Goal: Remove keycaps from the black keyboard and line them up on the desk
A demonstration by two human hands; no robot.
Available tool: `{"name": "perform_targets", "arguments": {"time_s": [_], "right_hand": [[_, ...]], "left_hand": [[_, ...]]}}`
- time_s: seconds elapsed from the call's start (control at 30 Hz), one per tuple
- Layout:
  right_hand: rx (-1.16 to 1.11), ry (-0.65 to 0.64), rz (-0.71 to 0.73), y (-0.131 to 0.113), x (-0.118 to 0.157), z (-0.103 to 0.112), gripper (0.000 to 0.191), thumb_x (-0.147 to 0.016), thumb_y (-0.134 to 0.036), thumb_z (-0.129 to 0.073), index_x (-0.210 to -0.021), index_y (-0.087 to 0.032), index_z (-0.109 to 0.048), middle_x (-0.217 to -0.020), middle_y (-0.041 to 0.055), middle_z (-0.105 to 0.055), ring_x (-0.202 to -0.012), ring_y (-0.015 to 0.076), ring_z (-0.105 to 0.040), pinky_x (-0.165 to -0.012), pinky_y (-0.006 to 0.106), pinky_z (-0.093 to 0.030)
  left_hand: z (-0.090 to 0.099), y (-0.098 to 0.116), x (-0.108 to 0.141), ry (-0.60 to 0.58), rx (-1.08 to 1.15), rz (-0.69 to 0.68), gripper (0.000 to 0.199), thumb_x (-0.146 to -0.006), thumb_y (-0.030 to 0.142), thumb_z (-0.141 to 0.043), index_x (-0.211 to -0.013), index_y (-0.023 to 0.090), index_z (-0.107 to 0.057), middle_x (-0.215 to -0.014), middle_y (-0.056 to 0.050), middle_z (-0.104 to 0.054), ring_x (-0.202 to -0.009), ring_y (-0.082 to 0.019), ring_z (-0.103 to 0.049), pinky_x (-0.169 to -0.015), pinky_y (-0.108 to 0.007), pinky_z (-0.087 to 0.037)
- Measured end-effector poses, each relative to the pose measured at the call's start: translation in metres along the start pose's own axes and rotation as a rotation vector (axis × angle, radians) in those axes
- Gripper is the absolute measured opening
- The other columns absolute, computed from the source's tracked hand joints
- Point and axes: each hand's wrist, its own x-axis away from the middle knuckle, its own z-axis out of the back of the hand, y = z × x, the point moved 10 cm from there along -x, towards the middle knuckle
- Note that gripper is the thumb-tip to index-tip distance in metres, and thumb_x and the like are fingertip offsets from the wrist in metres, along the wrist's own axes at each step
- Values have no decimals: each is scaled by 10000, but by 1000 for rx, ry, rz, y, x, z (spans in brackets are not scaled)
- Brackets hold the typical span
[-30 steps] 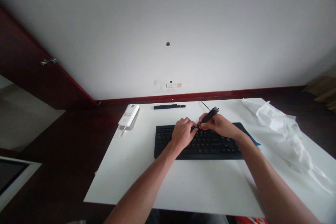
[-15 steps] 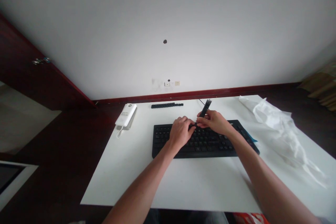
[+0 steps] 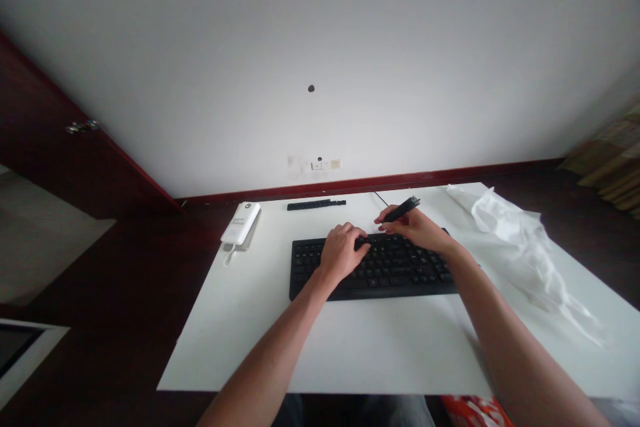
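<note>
A black keyboard [image 3: 385, 288] lies on the white table [image 3: 240, 347]. My left hand [image 3: 343, 252] rests over its upper middle, thumb and index finger nearly together at the top row; whatever is between them is too small to make out. Above the keyboard's back edge, my right hand [image 3: 413, 228] is closed on a black pen-like tool [image 3: 400, 210], which tilts up to the right. Behind the keyboard, a row of small black pieces like keycaps [image 3: 315, 204] lies on the table.
At the table's left stands a white power bank [image 3: 241, 223] with a short cable, leaning on a flat grey thing. Crumpled white plastic [image 3: 515, 227] spreads along the right side. A black cable [image 3: 381, 199] runs off the back edge. A wall rises behind.
My right hand has moved slightly right, away from my left hand, and the tool in it has tipped from near upright toward the right. My left hand stays on the keyboard.
</note>
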Motion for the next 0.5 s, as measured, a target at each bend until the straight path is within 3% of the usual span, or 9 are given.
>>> {"name": "perform_targets", "arguments": {"time_s": [0.27,0.5], "right_hand": [[-39,-109,25,13,2,-3,261,-850,-375,-731,-1062,-231,-684,-1125,69,-754,-970,262,-708,-899,433,-555],[-67,-163,38,11,4,-9,253,-874,-396,-727,-1052,-224,-674,-1051,54,-745,-1024,263,-701,-924,418,-538]], "left_hand": [[-2,6,-7,-61,-114,42,175,-918,336,-700,-1082,274,-714,-1047,-33,-650,-1000,-235,-621,-910,-372,-506],[-10,17,-16,-87,-136,53,111,-923,311,-698,-1019,260,-720,-1064,-31,-659,-1021,-239,-604,-897,-369,-513]]}}
